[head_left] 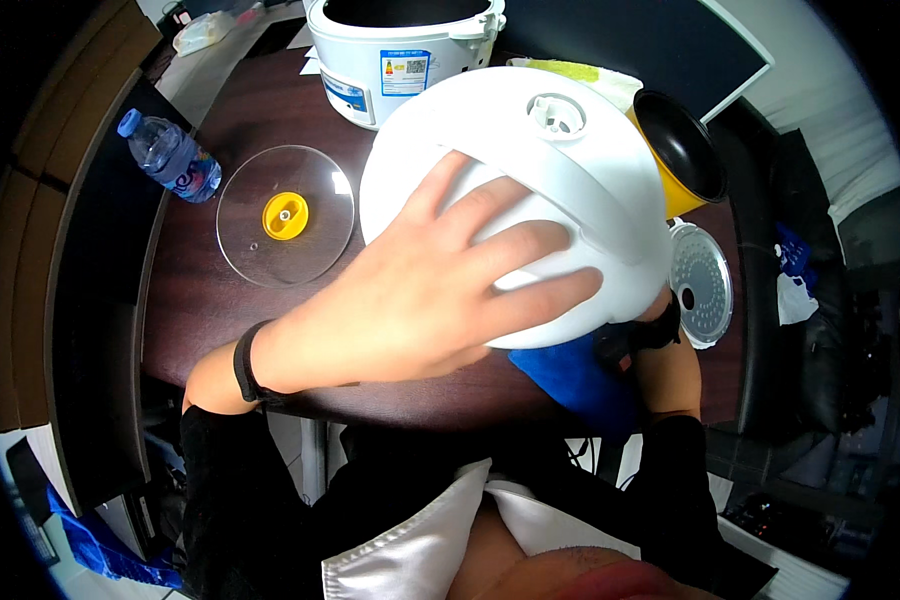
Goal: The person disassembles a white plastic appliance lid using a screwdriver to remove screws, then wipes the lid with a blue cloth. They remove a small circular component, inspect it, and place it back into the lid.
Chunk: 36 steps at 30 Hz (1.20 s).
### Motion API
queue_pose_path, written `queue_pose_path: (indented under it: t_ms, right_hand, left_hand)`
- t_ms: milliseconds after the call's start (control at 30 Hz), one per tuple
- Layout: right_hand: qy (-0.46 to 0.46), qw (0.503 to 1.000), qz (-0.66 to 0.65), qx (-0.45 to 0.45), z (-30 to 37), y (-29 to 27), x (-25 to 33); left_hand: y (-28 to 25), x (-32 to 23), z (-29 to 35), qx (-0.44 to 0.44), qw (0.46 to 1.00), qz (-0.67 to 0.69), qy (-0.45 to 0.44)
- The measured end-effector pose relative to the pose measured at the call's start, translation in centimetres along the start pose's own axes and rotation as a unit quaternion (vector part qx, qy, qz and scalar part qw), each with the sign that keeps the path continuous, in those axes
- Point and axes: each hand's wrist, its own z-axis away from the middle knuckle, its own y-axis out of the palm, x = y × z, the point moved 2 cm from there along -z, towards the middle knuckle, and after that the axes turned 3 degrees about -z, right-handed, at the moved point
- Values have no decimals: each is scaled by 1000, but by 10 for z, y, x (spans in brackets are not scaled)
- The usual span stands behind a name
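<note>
Dark reddish-brown wood grain covers the bench (pixel 185 330), which fills the middle of the frame, with a black cushioned seat (pixel 815 330) at the right. At the centre is a white rice cooker lid (pixel 410 150), outer face up, with a moulded handle (pixel 580 195) across it and a round steam vent (pixel 557 117) near its upper edge. The person's left hand (pixel 450 275) lies over the lid's lower left part, fingers spread apart and slightly bent, touching the surface without closing around the handle. The right hand (pixel 656 304) is mostly hidden behind the lid's lower right edge; whether it grips the rim cannot be told. Blue cloth (pixel 570 380) shows just below the lid.

At the top centre, the open white rice cooker body (pixel 355 65) stands partly behind the lid. A clear glass lid with a yellow knob (pixel 285 217) and a blue-capped bottle (pixel 175 160) are at the left. At the right are a yellow pot with a black interior (pixel 682 145) and a perforated metal disc (pixel 705 285).
</note>
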Motion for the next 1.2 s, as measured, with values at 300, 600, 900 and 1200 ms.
queue_pose_path:
  t_ms: [300,600,900,1200]
  right_hand:
    - [11,991,126,-51,-1,-5,32]
    - [-11,986,151,-67,-2,-6,40]
    - [-100,987,125,22,11,-27,90]
    - [-200,962,186,-17,23,-20,88]
  left_hand:
    - [8,4,2,41,997,-58,-20]
    - [4,19,-4,101,991,-57,-61]
    - [6,48,8,-120,964,-44,-234]
    - [60,67,28,202,933,97,-281]
